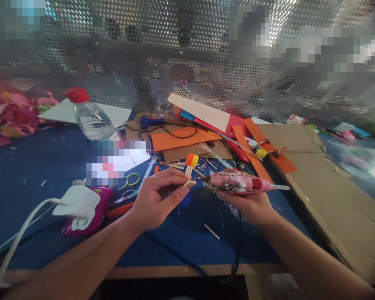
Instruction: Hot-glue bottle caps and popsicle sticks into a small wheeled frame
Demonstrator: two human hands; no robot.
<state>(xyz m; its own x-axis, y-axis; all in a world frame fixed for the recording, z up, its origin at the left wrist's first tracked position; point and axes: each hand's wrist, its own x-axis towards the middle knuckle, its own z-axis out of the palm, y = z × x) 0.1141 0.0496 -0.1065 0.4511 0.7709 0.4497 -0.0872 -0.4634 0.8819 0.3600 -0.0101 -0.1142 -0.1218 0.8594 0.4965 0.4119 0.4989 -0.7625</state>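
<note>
Between the thumb and fingers of my left hand [161, 196] is a small bundle of wooden sticks [189, 171], topped by a short orange and yellow cylinder [191, 160]. My right hand [250, 206] is wrapped round a pink hot glue gun [231, 181] crusted with dried glue. Its dark nozzle points left, close to the sticks; whether it touches them I cannot tell. A clear glue stick [280, 187] juts from the gun's back end. One loose wooden stick [212, 231] lies on the blue table below the hands.
On the left are a red-capped bottle [93, 118], a lit phone [134, 160] and a white charger [78, 202] on a magenta box [104, 204]. Cardboard [340, 200] runs along the right. Orange sheets [181, 141] and a cord lie behind; perforated metal [175, 41] rises at the back.
</note>
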